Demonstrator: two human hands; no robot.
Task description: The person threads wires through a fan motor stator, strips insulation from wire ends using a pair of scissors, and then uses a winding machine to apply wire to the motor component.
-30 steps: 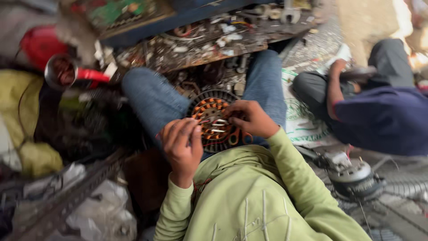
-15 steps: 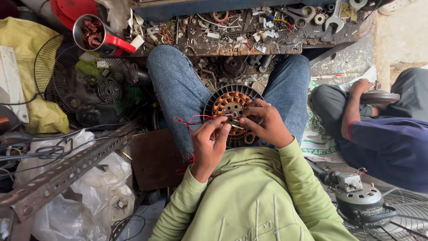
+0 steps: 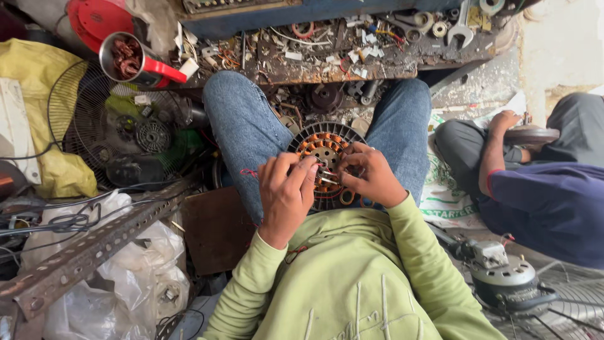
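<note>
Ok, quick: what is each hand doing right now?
Left hand: fingers curled on the stator, pinching at its copper windings.
Right hand: closed on the stator's right side.

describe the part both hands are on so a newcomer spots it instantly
Start at the blue-jeaned knees. Between them sits a round fan motor core, under the left hand and right hand. Its orange copper coils ringed by dark slotted metal set it apart.

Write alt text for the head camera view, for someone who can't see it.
Seen from above, a seated person in a green sweatshirt works with the left hand and right hand on a round fan motor stator with copper windings, resting between their jeans-clad knees. A cluttered workbench, a wire fan guard and a red cup of copper wire surround them; another person sits at right.
</note>
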